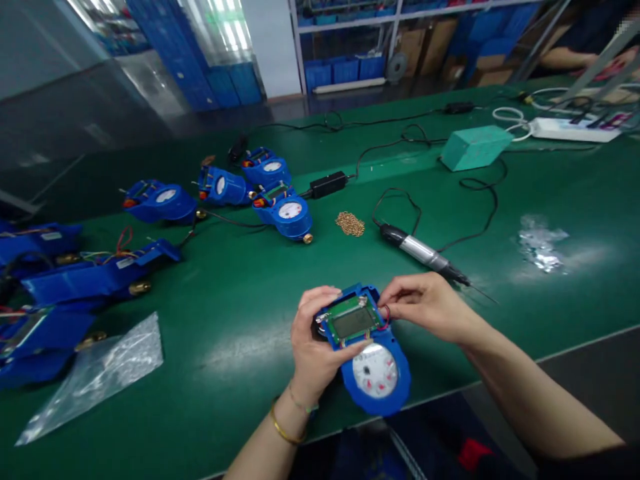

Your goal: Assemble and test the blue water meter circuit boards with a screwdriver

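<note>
A blue water meter [400, 373] lies near the table's front edge, with its round white dial towards me. Its upper housing is uncovered, showing a green circuit board with a grey display [354, 324]. My left hand [316, 340] is wrapped round the left side of the housing, thumb across its lower edge. At the housing's right side, my right hand [425, 303] pinches by a small loop of red and dark wire [387, 317]; the fingertips partly hide what they hold. Beyond the hands lie a pile of small brass screws [350, 224] and an electric screwdriver [425, 253].
Several other blue meters [287, 212] stand at the back and left. A clear plastic bag [115, 367] lies front left, small clear pieces [541, 243] at right. Cables run past a green box [475, 147] to a power strip [575, 129]. Another person's arm [567, 59] shows far right.
</note>
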Demonstrator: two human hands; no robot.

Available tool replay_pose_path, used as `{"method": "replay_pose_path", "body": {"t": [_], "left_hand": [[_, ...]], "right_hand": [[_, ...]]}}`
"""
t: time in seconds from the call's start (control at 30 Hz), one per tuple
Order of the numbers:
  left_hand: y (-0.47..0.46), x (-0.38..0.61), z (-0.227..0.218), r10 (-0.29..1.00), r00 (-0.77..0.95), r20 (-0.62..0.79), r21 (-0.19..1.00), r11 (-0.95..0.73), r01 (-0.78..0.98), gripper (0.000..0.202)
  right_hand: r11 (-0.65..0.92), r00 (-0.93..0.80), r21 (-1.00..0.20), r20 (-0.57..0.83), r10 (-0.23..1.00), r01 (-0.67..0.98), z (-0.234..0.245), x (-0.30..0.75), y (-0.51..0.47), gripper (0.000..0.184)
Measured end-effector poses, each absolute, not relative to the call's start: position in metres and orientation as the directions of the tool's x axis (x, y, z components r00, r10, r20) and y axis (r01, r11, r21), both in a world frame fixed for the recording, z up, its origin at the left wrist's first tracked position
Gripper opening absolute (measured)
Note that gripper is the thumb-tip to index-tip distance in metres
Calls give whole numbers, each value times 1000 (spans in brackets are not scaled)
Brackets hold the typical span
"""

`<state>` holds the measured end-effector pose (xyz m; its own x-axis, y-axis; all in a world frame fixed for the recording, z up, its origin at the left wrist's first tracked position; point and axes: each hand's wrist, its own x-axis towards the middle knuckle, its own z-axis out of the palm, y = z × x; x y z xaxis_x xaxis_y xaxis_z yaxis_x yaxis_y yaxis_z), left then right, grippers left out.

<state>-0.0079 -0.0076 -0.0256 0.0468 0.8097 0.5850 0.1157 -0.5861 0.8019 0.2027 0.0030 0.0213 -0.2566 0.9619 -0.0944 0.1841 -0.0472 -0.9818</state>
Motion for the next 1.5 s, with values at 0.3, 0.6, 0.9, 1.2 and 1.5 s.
{"method": "replay_pose_path", "body": {"t": [0.3,0.6,0.9,1.2,1.5], "left_hand": [[-6,-8,-25,813,53,580,803,-581,133,62],[-8,-9,-26,827,56,560,804,-559,203,59],[-7,-10,-26,823,65,565,799,-565,204,60],[-7,-12,-25,815,68,576,785,-574,233,59],[-7,-12,-24,820,88,565,789,-568,234,60]], "right_hand": [[101,-112,-897,58,992,431,20,175,-13,16],[382,-265,-650,275,924,657,11,171,-18,25],[532,-523,-602,213,826,595,23,186,5,25],[458,-445,-563,172,879,688,25,175,0,25],[427,-382,-532,199,902,731,22,173,-12,24]]}}
